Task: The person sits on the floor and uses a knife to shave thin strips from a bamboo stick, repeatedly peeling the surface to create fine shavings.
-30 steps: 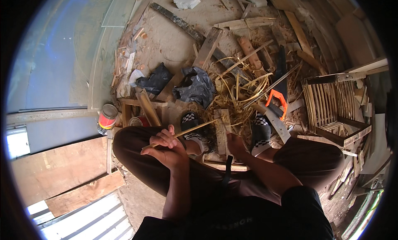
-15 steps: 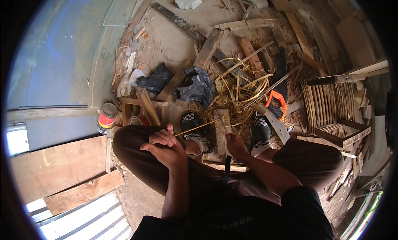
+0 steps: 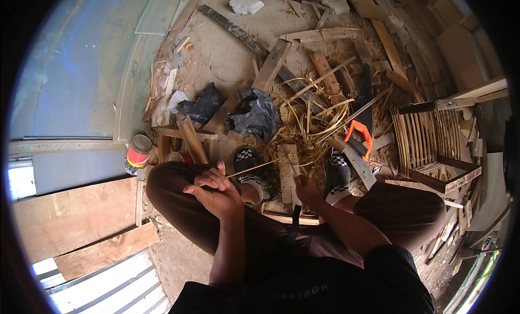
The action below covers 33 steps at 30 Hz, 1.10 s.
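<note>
My left hand (image 3: pixel 218 193) is closed on one end of a thin bamboo strip (image 3: pixel 257 166), thumb and fingertips turned up. From there the strip slants up to the right, over a wooden block (image 3: pixel 287 186) between my feet. My right hand (image 3: pixel 307 191) is wrapped round a knife, whose narrow blade (image 3: pixel 291 164) meets the strip's far end above the block. A dark, handle-like piece (image 3: pixel 294 223) extends below that hand; whether it is part of the knife I cannot tell.
Curly shavings and strips (image 3: pixel 319 116) lie beyond my feet. An orange-handled saw (image 3: pixel 359 139) and a slatted wooden frame (image 3: pixel 433 143) are at right. Black plastic bags (image 3: pixel 253 114), a paint can (image 3: pixel 140 150) and scrap boards (image 3: pixel 272 65) lie around.
The whole view has shifted very slightly. Both hands, the strip and the knife keep almost the same position.
</note>
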{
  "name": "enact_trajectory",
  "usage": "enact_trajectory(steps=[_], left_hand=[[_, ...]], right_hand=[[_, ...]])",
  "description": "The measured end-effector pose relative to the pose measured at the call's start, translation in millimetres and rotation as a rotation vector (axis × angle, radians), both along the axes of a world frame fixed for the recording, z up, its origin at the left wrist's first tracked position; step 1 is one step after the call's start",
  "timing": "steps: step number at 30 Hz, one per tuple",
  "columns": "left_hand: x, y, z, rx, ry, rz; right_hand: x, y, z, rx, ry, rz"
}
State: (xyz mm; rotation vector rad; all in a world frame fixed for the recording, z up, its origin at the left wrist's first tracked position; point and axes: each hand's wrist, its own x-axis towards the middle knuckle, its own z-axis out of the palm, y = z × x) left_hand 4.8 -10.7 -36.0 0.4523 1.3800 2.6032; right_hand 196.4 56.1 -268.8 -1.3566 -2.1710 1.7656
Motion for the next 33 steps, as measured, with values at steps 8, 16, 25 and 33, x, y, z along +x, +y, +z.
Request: enact_trajectory(steps=[8,16,25,33], left_hand=[[-3.2,-4.4,3.3,-0.019,-0.072,0.094],[7.5,-0.6,5.1,-0.023,-0.097,0.123],[0.0,-1.7,2.0,-0.049,-0.1,0.138],[11.4,1.9,4.2,-0.042,-0.016,0.069]], right_hand=[[-9.9,-6.6,48.5,-0.037,0.073,0.094],[-25.3,-7.8,69.7,-0.049,0.121,0.07],[-8.4,-0.4,26.5,-0.068,0.034,0.002],[-23.8,2.7,86.5,-0.044,0.15,0.016]])
